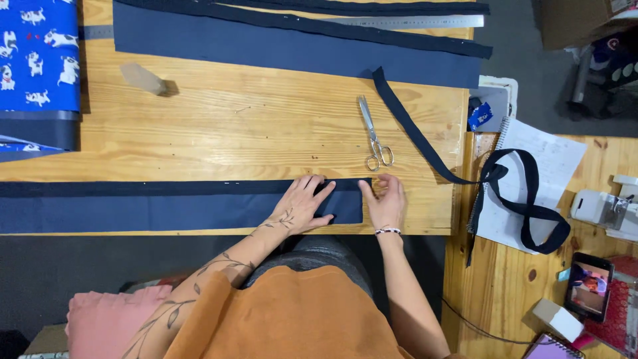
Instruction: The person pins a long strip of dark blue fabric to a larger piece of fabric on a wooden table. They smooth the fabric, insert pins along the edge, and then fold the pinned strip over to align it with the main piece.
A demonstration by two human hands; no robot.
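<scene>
A long navy fabric strip [153, 206] lies along the near edge of the wooden table [252, 126]. My left hand [302, 205] rests flat on the strip near its right end, fingers spread. My right hand [384, 201] touches the strip's right edge with its fingertips, thumb and fingers curled against the cloth. Steel scissors [374, 136] lie on the table just beyond my hands, handles toward me.
A larger navy fabric piece [292, 46] and a metal ruler [412, 21] lie at the far edge. A narrow dark band [425, 143] trails off the right onto papers [538, 173]. Blue printed cloth [36, 53] at left, chalk block [143, 78], phone [588, 286].
</scene>
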